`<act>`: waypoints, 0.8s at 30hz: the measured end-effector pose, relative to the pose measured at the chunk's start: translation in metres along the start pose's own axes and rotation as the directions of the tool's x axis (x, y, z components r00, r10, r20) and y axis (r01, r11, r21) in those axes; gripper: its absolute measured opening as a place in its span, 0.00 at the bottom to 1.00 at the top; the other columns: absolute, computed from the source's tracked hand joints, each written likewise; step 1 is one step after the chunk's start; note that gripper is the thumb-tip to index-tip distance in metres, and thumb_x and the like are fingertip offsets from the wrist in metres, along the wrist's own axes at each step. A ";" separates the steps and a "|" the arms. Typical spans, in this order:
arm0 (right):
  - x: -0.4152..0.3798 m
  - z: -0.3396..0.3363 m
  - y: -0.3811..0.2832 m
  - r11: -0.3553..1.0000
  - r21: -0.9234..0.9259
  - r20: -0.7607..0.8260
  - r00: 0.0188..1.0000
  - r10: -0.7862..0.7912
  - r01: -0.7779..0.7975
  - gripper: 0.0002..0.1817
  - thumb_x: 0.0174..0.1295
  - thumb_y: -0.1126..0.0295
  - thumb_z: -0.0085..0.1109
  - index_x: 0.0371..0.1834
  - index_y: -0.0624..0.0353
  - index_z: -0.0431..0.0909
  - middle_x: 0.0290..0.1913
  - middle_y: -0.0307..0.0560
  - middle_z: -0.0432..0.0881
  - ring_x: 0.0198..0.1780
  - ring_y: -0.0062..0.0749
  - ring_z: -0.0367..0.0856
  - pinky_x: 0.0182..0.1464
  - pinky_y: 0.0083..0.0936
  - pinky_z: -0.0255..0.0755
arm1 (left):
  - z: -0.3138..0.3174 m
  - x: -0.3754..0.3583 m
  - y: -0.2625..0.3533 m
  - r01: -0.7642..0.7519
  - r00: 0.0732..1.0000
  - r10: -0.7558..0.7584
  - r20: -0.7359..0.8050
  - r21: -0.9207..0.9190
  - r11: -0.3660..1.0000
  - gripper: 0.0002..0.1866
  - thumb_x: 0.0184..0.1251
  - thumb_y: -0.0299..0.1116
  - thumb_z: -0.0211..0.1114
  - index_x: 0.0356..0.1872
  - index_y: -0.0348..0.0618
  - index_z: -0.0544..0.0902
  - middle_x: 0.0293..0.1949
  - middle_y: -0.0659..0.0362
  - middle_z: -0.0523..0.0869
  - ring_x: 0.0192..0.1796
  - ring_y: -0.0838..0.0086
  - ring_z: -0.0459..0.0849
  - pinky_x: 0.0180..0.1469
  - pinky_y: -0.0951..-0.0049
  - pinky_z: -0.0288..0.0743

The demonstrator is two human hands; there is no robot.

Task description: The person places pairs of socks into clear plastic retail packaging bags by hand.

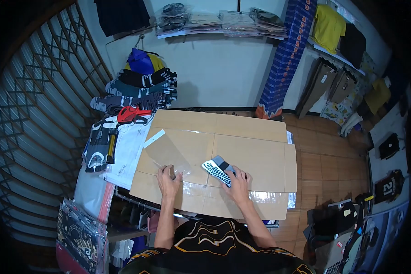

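My right hand (239, 185) is closed on the near end of a folded pair of socks (219, 170), white with dark patches beside grey and black parts. The socks lie slanted over the cardboard (255, 160). To the left, my left hand (169, 181) rests on the cardboard with fingers curled and thumb apart, at the near edge of what looks like a clear plastic bag (180, 162). A white strip (155, 138) shows at the far end of this bag. The bag's outline is hard to make out, and my left fingertips are partly hidden.
At the left lie a red tape dispenser (131, 114), packed dark goods (100, 145) and white plastic sheets (129, 157). Piled socks (139, 89) stand behind them. Bagged clothes (82, 235) hang at the near left. A wall shelf (221, 30) holds packed garments; a clothes rack stands right.
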State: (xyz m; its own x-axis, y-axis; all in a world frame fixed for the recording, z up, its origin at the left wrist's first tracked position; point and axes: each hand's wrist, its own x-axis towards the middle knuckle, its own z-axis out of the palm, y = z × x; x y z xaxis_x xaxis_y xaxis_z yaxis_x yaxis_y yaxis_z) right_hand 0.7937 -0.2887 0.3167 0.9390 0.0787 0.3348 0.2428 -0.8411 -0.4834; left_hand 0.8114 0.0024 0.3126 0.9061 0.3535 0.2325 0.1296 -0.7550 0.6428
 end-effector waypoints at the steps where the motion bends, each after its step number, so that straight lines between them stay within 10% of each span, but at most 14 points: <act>1: 0.002 0.002 -0.002 1.000 -0.026 0.020 1.000 0.011 -0.010 0.30 0.47 0.64 0.78 0.58 0.51 0.84 0.67 0.55 0.77 0.68 0.49 0.72 0.71 0.53 0.56 | -0.001 0.004 0.000 -0.001 1.000 0.001 0.002 -0.002 1.000 0.30 0.52 0.33 0.83 0.58 0.37 0.85 0.64 0.40 0.79 0.68 0.43 0.75 0.70 0.51 0.71; 6: 0.014 0.007 -0.017 0.994 -0.073 0.071 0.994 0.083 -0.078 0.32 0.44 0.65 0.79 0.57 0.56 0.81 0.65 0.58 0.77 0.68 0.53 0.71 0.71 0.54 0.58 | -0.007 0.013 -0.005 0.034 0.968 0.060 0.244 -0.364 0.931 0.31 0.50 0.27 0.83 0.60 0.37 0.85 0.58 0.45 0.85 0.57 0.52 0.85 0.56 0.60 0.82; 15: 0.017 0.012 -0.031 0.987 -0.099 0.048 0.990 0.133 -0.128 0.31 0.45 0.66 0.78 0.54 0.59 0.77 0.62 0.59 0.76 0.66 0.57 0.70 0.70 0.56 0.60 | -0.019 0.008 -0.012 -0.230 0.969 0.237 0.074 -0.094 0.969 0.32 0.45 0.44 0.86 0.55 0.45 0.90 0.73 0.45 0.74 0.77 0.45 0.64 0.77 0.44 0.56; 24: 0.022 0.019 -0.045 0.981 -0.170 0.034 0.994 0.100 -0.093 0.27 0.55 0.64 0.75 0.56 0.60 0.76 0.64 0.61 0.76 0.65 0.60 0.72 0.66 0.57 0.63 | -0.008 0.007 -0.018 -0.307 0.928 0.326 0.178 -0.128 0.943 0.21 0.56 0.44 0.81 0.49 0.47 0.92 0.65 0.52 0.83 0.75 0.47 0.69 0.75 0.43 0.57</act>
State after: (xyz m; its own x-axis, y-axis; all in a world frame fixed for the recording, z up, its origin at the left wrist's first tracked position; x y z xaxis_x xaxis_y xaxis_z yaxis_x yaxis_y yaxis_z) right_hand 0.8078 -0.2394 0.3304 0.9664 0.0121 0.2569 0.1095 -0.9233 -0.3683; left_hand 0.8122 0.0224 0.3087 0.9551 -0.0164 0.2958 -0.2074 -0.7499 0.6282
